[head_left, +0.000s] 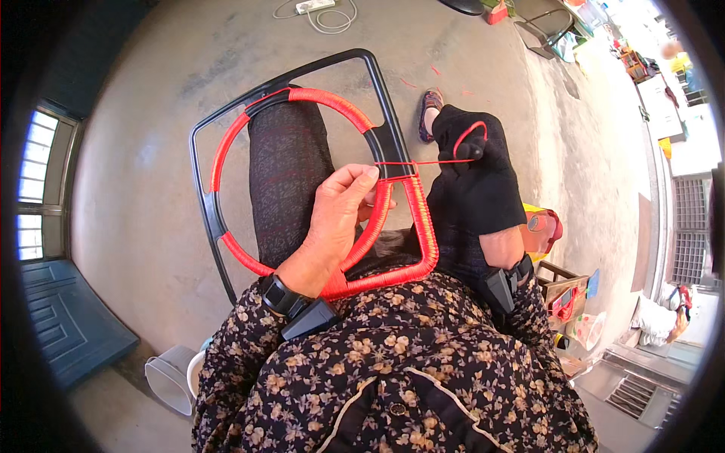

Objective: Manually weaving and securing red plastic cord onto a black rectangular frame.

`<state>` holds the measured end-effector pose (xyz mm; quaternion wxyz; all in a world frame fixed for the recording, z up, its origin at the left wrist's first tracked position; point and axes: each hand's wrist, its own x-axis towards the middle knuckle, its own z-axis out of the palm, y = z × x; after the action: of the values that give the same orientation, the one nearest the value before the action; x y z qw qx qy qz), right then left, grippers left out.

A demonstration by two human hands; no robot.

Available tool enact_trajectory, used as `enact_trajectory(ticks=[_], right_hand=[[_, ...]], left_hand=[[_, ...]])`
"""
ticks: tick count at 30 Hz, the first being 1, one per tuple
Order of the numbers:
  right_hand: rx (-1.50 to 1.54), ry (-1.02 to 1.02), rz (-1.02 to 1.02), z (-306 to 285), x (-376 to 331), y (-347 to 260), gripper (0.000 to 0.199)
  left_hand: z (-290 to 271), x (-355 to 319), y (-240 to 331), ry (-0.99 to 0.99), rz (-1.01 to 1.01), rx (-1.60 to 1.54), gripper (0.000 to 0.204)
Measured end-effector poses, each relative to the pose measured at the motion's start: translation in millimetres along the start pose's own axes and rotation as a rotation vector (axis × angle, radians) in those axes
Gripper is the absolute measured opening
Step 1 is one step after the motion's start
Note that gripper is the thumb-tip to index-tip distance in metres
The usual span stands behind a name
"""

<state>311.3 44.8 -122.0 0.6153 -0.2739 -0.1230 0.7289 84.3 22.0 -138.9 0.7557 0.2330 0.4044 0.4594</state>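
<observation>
A black metal frame (195, 162), a rounded square with a ring inside it, rests tilted across my lap. Red cord (432, 234) is wound closely round its near right corner and along stretches of the ring. My bare left hand (332, 215) grips the frame where ring and right side meet, thumb on top, some fingers hidden behind. From there a single red strand (438, 161) runs taut to my right hand (479, 177), which wears a black glove and is closed on it. A loop of the strand stands above the glove.
Scraps of red cord (435, 70) lie on the concrete floor beyond my right foot. A white power strip (315, 6) with its cable is at the far edge. A grey bin (171, 380) stands at my left, and a small wooden stool (557, 283) with items at my right.
</observation>
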Motion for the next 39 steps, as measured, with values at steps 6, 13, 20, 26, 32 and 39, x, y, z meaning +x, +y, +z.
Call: enact_trajectory(ticks=[6, 13, 20, 26, 32, 39], right_hand=[[-1.090, 0.052, -0.499, -17.6, 8.6, -7.8, 0.014], [0.461, -0.129, 0.140, -20.5, 6.0, -11.9, 0.009], [0.205, -0.120, 0.142, -29.1, -1.1, -18.9, 0.007], [-0.169, 0.022, 0.070, -38.9, 3.4, -11.8, 0.006], [-1.102, 0.008, -0.228, 38.6, -4.9, 1.0, 0.011], [-1.673, -0.370, -0.586, 72.4, 1.8, 20.3, 0.017]], left_hand=[[12.3, -7.5, 7.3, -0.016, -0.018, -0.071, 0.010], [-2.0, -10.1, -3.0, -0.107, -0.026, 0.065, 0.012], [5.9, -8.2, 6.4, -0.052, -0.092, -0.095, 0.015], [-0.3, -10.4, 2.7, -0.124, -0.102, -0.075, 0.012], [2.9, -9.8, -3.1, -0.083, -0.105, 0.019, 0.009], [11.8, -16.4, -0.5, 0.211, 0.235, 0.202, 0.015]])
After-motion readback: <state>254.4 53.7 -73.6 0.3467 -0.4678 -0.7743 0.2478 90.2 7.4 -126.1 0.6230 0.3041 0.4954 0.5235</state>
